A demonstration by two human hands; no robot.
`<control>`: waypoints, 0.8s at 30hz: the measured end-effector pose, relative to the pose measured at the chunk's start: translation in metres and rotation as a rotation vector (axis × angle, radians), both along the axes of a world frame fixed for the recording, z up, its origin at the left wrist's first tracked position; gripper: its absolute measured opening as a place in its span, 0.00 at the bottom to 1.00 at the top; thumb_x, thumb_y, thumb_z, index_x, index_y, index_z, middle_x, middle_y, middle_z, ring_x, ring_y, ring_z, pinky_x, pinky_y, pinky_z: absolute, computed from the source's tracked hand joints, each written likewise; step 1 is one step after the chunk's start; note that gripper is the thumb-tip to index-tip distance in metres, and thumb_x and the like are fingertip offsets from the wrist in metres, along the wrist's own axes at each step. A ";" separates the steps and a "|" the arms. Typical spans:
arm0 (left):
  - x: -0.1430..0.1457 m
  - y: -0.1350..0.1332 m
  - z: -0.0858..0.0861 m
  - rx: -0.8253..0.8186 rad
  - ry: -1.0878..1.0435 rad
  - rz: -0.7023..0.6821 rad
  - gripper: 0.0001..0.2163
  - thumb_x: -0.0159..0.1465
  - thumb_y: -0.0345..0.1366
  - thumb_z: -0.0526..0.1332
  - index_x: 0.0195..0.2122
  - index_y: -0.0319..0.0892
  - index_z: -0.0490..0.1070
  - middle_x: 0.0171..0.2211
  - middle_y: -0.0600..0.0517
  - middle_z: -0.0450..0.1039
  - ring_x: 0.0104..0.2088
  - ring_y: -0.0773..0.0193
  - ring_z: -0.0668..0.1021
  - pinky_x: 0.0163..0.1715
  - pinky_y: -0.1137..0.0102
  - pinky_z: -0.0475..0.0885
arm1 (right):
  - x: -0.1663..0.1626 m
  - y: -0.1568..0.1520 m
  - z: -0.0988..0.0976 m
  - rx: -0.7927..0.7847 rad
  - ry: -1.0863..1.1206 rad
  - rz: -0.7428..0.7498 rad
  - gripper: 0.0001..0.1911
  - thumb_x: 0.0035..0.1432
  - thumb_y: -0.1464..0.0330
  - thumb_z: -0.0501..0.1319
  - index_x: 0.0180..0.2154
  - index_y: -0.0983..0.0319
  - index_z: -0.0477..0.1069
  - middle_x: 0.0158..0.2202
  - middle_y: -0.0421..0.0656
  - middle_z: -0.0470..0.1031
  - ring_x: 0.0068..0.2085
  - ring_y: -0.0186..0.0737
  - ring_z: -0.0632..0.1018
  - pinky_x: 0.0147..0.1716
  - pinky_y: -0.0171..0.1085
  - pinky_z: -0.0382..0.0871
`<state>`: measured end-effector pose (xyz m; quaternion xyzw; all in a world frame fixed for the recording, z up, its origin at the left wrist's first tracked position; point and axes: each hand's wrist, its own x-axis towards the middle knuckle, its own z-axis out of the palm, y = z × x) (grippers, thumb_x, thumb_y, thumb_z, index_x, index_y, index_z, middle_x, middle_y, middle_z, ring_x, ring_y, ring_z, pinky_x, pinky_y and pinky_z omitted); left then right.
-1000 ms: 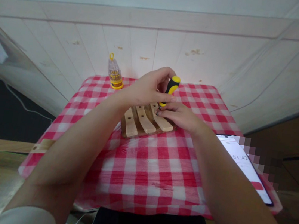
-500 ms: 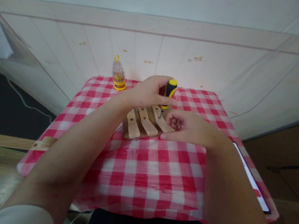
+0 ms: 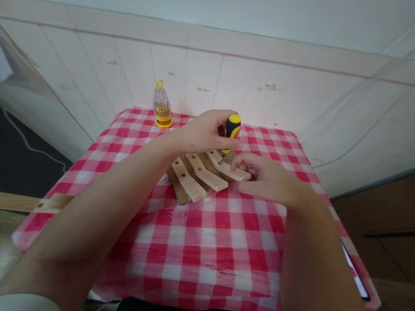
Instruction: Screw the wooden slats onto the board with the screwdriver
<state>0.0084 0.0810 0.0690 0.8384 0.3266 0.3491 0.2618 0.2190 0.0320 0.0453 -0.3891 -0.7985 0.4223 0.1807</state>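
Observation:
A yellow and black screwdriver (image 3: pixel 233 127) stands upright, its tip down at a screw hole in the rightmost light wooden piece (image 3: pixel 225 167). My left hand (image 3: pixel 208 130) is closed around its handle. That piece and two more like it, among them the middle one (image 3: pixel 209 178) and the left one (image 3: pixel 189 187), lie side by side on a darker wooden board (image 3: pixel 176 187). Dark screws or holes show in them. My right hand (image 3: pixel 268 180) has curled fingers and thumb about the near end of the rightmost piece; some fingertips are hidden.
A clear bit case (image 3: pixel 162 106) with a yellow base and ring stands at the table's back left. A wooden part (image 3: pixel 54 203) lies by the left edge. Along the right edge is a tablet-like device (image 3: pixel 356 276). The checkered tablecloth (image 3: pixel 192 250) reaches the white wall panelling.
The board with its wooden pieces has turned, their near ends swinging to the right. My right fingers have closed in on the rightmost piece. The screwdriver stays at the hole, and the view has shifted slightly.

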 end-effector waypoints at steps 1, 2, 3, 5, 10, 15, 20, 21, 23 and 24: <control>0.000 0.001 -0.001 -0.008 -0.012 0.003 0.11 0.56 0.35 0.67 0.28 0.41 0.64 0.24 0.56 0.65 0.27 0.69 0.69 0.29 0.72 0.66 | 0.000 0.000 0.001 -0.020 0.003 -0.008 0.09 0.49 0.67 0.64 0.35 0.56 0.68 0.29 0.36 0.71 0.28 0.35 0.71 0.26 0.35 0.61; -0.001 0.001 -0.001 -0.016 -0.022 0.002 0.10 0.56 0.35 0.67 0.28 0.41 0.64 0.24 0.56 0.65 0.27 0.69 0.69 0.29 0.72 0.66 | 0.001 0.000 0.001 -0.044 0.008 -0.012 0.09 0.50 0.66 0.65 0.35 0.56 0.68 0.29 0.36 0.72 0.29 0.35 0.72 0.27 0.35 0.62; -0.001 0.001 -0.001 -0.023 -0.029 0.000 0.10 0.55 0.35 0.67 0.29 0.41 0.65 0.24 0.57 0.65 0.27 0.69 0.69 0.29 0.72 0.66 | 0.001 0.000 0.002 -0.062 0.016 -0.008 0.11 0.50 0.64 0.66 0.36 0.56 0.69 0.31 0.37 0.73 0.30 0.37 0.73 0.28 0.35 0.65; -0.002 0.001 -0.001 -0.036 -0.036 -0.007 0.10 0.55 0.35 0.67 0.29 0.41 0.65 0.24 0.57 0.66 0.27 0.69 0.69 0.29 0.72 0.66 | 0.000 0.001 0.002 -0.022 0.029 0.014 0.18 0.48 0.62 0.69 0.41 0.57 0.71 0.39 0.41 0.76 0.38 0.41 0.77 0.35 0.38 0.70; -0.002 -0.003 0.003 -0.074 -0.048 -0.016 0.10 0.55 0.33 0.67 0.28 0.40 0.64 0.24 0.57 0.66 0.26 0.70 0.68 0.28 0.72 0.65 | -0.003 0.009 -0.003 0.164 -0.018 0.192 0.30 0.46 0.65 0.71 0.53 0.56 0.71 0.56 0.45 0.73 0.55 0.49 0.74 0.54 0.44 0.68; -0.004 -0.007 0.010 -0.155 0.002 -0.068 0.10 0.56 0.35 0.67 0.28 0.40 0.64 0.24 0.58 0.66 0.25 0.71 0.68 0.27 0.72 0.65 | 0.000 0.007 -0.004 0.165 -0.183 0.111 0.16 0.48 0.63 0.69 0.40 0.58 0.78 0.43 0.45 0.78 0.43 0.46 0.77 0.42 0.42 0.72; -0.006 -0.009 0.016 -0.200 0.044 -0.159 0.11 0.56 0.36 0.67 0.28 0.40 0.65 0.23 0.57 0.66 0.25 0.71 0.70 0.27 0.73 0.65 | -0.004 0.000 0.004 -0.018 -0.165 0.143 0.11 0.51 0.62 0.66 0.37 0.58 0.79 0.38 0.43 0.78 0.37 0.42 0.78 0.35 0.39 0.73; -0.006 -0.009 0.016 -0.208 0.041 -0.165 0.11 0.56 0.36 0.67 0.28 0.40 0.65 0.23 0.58 0.66 0.24 0.71 0.69 0.26 0.73 0.64 | -0.005 0.001 0.004 0.005 -0.148 0.133 0.11 0.51 0.64 0.66 0.38 0.58 0.79 0.41 0.43 0.78 0.40 0.43 0.78 0.38 0.40 0.73; -0.006 -0.008 0.015 -0.215 0.025 -0.164 0.11 0.56 0.36 0.67 0.27 0.40 0.64 0.23 0.58 0.66 0.24 0.71 0.69 0.26 0.74 0.64 | -0.008 0.003 0.000 0.113 -0.112 0.120 0.14 0.49 0.66 0.67 0.40 0.56 0.79 0.49 0.44 0.76 0.48 0.46 0.77 0.46 0.43 0.73; -0.006 -0.007 0.015 -0.215 0.017 -0.161 0.11 0.56 0.36 0.67 0.27 0.39 0.64 0.23 0.58 0.66 0.24 0.72 0.69 0.26 0.74 0.63 | -0.008 0.005 -0.002 0.178 -0.102 0.121 0.16 0.48 0.68 0.68 0.42 0.56 0.79 0.52 0.44 0.75 0.51 0.47 0.76 0.51 0.45 0.71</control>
